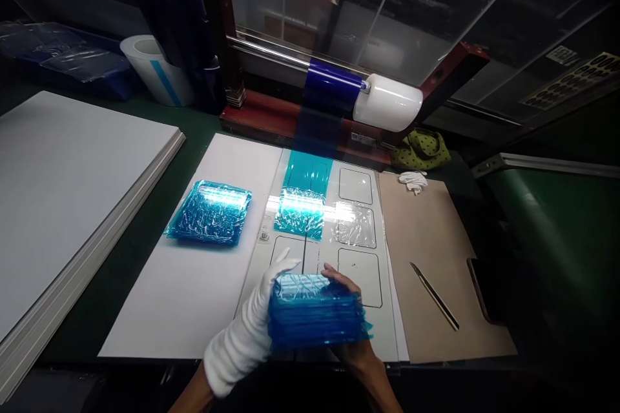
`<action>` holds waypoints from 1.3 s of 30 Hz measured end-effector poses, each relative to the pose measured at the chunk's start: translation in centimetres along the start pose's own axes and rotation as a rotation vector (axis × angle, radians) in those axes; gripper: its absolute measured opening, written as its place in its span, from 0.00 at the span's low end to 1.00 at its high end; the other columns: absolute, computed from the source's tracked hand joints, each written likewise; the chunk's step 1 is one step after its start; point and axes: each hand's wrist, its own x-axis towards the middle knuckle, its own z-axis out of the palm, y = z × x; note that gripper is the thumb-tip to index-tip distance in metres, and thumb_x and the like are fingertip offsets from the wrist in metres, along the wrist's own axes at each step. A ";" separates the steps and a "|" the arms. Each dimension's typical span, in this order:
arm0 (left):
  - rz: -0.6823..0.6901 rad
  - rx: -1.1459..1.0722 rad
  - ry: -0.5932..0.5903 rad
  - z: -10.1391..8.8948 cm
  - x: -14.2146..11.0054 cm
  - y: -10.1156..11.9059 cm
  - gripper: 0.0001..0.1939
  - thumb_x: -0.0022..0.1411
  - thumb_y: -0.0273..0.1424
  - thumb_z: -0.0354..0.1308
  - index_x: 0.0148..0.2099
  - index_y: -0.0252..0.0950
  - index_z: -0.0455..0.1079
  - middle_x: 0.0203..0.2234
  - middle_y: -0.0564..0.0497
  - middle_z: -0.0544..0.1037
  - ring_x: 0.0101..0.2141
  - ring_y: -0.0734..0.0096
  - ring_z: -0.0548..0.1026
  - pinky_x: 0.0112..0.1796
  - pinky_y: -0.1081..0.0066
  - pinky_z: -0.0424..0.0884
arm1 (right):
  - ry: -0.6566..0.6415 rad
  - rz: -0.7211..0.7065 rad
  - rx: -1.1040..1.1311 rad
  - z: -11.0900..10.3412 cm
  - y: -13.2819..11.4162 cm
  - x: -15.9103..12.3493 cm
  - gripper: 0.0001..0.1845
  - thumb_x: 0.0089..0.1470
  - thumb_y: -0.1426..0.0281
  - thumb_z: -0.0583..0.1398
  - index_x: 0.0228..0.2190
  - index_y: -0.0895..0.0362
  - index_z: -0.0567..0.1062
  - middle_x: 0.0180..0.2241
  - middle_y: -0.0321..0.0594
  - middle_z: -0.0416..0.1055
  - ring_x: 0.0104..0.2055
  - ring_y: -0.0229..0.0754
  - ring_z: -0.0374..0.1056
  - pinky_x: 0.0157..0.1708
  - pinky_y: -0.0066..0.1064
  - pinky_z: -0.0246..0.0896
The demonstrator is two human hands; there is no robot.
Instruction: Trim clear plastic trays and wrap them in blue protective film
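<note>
Holding blue stack point(314, 317) between gloved hand point(259, 306) and bare hand point(346, 280).

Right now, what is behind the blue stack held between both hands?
Beyond the blue stack, the black-outlined white sheet shows, with teal film on it. Whatever the stack directly covers cannot be seen.

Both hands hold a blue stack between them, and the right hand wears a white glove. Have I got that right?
Not quite: the white glove is on the left hand; the right hand is bare, as the head view shows. Both hands do hold the blue stack between them.
</note>
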 end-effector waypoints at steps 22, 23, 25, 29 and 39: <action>-0.094 0.083 -0.096 -0.2 2.3 -0.1 0.13 0.53 0.39 0.58 0.39 0.37 0.72 0.27 0.47 0.76 0.34 0.58 0.75 0.37 0.60 0.72 | -0.213 -0.019 -0.045 -2.6 0.9 1.8 0.26 0.57 0.64 0.55 0.57 0.51 0.60 0.56 0.45 0.64 0.57 0.49 0.61 0.56 0.46 0.58; -0.104 0.071 -0.098 -0.1 2.3 0.1 0.13 0.53 0.39 0.58 0.39 0.37 0.72 0.27 0.47 0.76 0.35 0.58 0.75 0.37 0.60 0.72 | -0.224 -0.047 -0.034 -2.7 0.5 1.9 0.23 0.58 0.64 0.55 0.55 0.51 0.63 0.54 0.44 0.66 0.56 0.48 0.62 0.55 0.45 0.59; -0.099 0.058 -0.095 0.3 2.1 0.6 0.14 0.52 0.39 0.59 0.40 0.38 0.72 0.29 0.47 0.77 0.36 0.58 0.75 0.39 0.61 0.71 | -0.210 -0.053 -0.022 -2.6 0.1 1.8 0.23 0.57 0.66 0.56 0.55 0.50 0.63 0.54 0.44 0.66 0.56 0.48 0.62 0.56 0.45 0.58; -0.104 0.010 -0.086 1.0 1.4 1.9 0.18 0.53 0.41 0.59 0.44 0.38 0.71 0.35 0.46 0.77 0.40 0.57 0.75 0.43 0.61 0.71 | -0.207 0.084 0.000 -1.8 0.8 1.3 0.37 0.53 0.65 0.60 0.60 0.48 0.53 0.60 0.44 0.56 0.62 0.49 0.53 0.59 0.47 0.52; -0.181 -0.179 -0.071 0.8 -0.4 2.4 0.24 0.48 0.37 0.66 0.49 0.41 0.71 0.40 0.47 0.78 0.48 0.53 0.72 0.50 0.55 0.67 | -0.103 0.120 -0.027 -1.4 -0.7 2.4 0.30 0.50 0.65 0.61 0.55 0.53 0.63 0.48 0.45 0.71 0.49 0.48 0.68 0.51 0.42 0.62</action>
